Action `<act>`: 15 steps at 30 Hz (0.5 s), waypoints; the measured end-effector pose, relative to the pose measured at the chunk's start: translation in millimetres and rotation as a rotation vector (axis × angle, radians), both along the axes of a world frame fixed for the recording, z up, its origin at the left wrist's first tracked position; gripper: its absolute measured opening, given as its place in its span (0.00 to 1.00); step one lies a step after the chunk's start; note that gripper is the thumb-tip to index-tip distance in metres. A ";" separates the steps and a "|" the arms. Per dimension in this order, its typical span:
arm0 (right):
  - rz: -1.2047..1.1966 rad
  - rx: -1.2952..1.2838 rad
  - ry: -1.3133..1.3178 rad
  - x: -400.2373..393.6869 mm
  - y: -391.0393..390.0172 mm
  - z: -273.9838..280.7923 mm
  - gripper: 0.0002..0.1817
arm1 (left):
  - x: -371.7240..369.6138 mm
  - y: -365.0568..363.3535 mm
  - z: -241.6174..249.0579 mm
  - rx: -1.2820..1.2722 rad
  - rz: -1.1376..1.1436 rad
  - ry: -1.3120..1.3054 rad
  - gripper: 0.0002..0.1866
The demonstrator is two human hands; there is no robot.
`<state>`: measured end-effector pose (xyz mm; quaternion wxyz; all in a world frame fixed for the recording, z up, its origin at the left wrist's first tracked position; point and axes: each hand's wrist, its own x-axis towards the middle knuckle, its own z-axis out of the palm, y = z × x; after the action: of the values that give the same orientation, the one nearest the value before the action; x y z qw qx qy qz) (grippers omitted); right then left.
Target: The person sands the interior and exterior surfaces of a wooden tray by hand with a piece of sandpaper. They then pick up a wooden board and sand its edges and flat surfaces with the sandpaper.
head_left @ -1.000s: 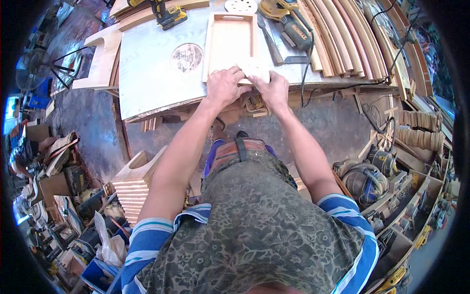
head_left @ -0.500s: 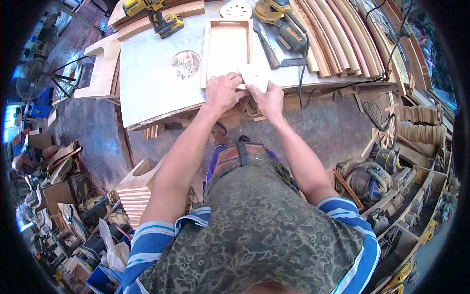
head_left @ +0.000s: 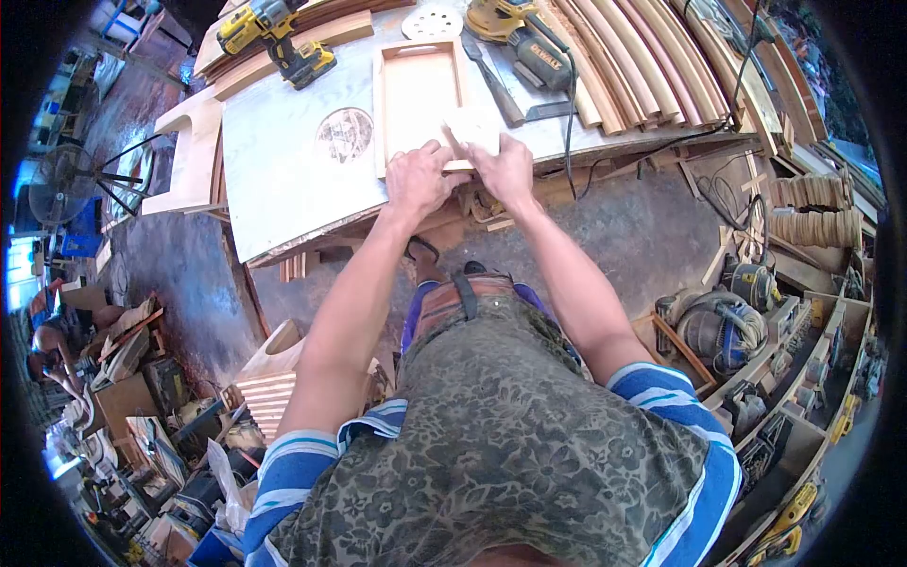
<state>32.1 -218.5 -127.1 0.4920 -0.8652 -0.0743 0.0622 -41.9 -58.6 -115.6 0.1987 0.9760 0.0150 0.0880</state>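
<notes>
A shallow wooden tray [head_left: 381, 109] with raised sides lies on the workbench, its near end toward me. My left hand [head_left: 416, 180] is closed on the tray's near edge, fingers curled over the rim. Close beside it, my right hand [head_left: 504, 173] is closed on a white sheet [head_left: 475, 129] that is bent up over the tray's near right corner. Glare washes out the sheet, so its material cannot be made out. The fingertips of both hands nearly meet at the near edge and partly hide it.
The workbench [head_left: 274, 180] has a round hole [head_left: 345, 135] left of the tray. A yellow cordless drill [head_left: 279, 42] lies back left. A chisel-like tool [head_left: 493, 83], a sander [head_left: 529, 47] with its cord, and a perforated disc [head_left: 433, 23] lie near the tray. Curved wood strips [head_left: 642, 66] fill the right.
The white sheet now stands up more at the corner, and my right hand has turned slightly. My left hand keeps its place on the edge. The whole view has shifted a little.
</notes>
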 end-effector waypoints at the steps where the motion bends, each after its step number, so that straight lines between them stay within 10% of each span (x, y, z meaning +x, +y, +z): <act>1: 0.002 0.002 -0.003 -8.8 -3.2 2.6 0.27 | 0.2 0.1 2.5 -0.013 0.011 -0.009 0.22; 15: 0.009 -0.151 0.124 5.0 3.6 18.0 0.29 | 1.8 0.9 -1.3 -0.003 -0.001 -0.016 0.24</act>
<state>37.1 -215.0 -109.0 0.4287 -0.8940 -0.0426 0.1233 -40.2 -57.6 -116.8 0.2003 0.9750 0.0133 0.0957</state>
